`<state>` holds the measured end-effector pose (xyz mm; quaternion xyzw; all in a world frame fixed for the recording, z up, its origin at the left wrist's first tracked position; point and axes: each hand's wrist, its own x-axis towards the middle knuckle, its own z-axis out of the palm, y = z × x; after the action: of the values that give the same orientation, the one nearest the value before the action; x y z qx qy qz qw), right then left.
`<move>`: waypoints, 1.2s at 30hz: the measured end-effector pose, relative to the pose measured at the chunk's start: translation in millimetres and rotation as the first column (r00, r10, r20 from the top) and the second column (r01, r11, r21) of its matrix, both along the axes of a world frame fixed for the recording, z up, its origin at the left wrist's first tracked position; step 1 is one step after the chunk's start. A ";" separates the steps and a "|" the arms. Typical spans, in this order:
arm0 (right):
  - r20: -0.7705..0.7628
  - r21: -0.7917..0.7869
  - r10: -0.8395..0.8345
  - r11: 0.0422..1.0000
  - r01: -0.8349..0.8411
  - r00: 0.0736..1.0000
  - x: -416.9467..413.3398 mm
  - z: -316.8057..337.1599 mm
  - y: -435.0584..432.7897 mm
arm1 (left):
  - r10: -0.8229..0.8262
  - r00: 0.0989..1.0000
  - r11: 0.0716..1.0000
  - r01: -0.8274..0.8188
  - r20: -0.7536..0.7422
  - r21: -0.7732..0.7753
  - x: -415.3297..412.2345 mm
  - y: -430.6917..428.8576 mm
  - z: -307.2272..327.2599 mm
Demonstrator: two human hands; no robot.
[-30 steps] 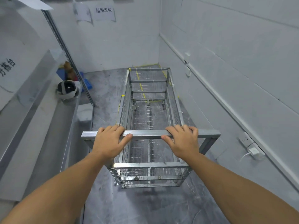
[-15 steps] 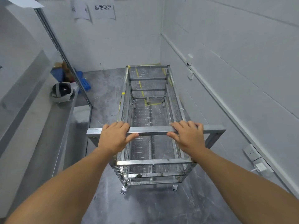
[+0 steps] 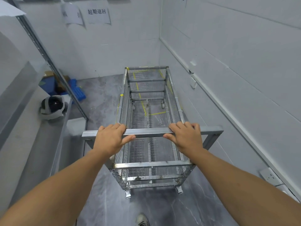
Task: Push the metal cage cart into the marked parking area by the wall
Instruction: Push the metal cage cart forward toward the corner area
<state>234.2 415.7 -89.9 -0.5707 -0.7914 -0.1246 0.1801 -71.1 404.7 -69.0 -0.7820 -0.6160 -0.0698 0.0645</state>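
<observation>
A metal cage cart (image 3: 153, 165) with wire-mesh sides stands lengthwise in front of me on the grey floor, close beside the right wall. My left hand (image 3: 110, 137) and my right hand (image 3: 187, 136) both grip its flat steel handle bar (image 3: 146, 132), fingers over the top, thumbs underneath. Yellow tape lines (image 3: 143, 106) of the marked parking area show on the floor through the cart's mesh, running toward the back wall. The cart's far end sits over those lines.
A steel shelf unit (image 3: 53, 141) runs along the left, with a taped black bundle (image 3: 52, 108) on it. Blue crates (image 3: 76, 92) lie in the left back corner. A wall socket (image 3: 270, 176) and trunking line the right wall. My shoe (image 3: 143, 219) shows below.
The cart has rolled forward toward the back wall, and I have walked on behind it. Both hands kept their grip on the handle bar.
</observation>
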 end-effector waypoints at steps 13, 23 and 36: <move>-0.003 -0.014 -0.041 0.999 0.041 0.999 -53.6 1.8 135.1 | -0.002 1.000 0.996 0.000 -0.015 -0.086 -49.1 146.0 7.9; 0.036 -0.076 -0.057 0.995 0.060 0.998 -72.1 1.8 251.8 | -0.004 1.000 0.991 0.001 -0.023 -0.137 -66.1 264.9 8.4; 0.007 -0.114 -0.064 0.991 0.065 0.998 -74.7 7.6 432.1 | -0.001 1.000 0.989 0.001 -0.004 -0.149 -64.4 445.4 13.8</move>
<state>159.5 847.7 -82.4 -0.6051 -0.7787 -0.0856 0.1417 -135.5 850.2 -55.3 -0.7851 -0.6190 -0.0223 0.0072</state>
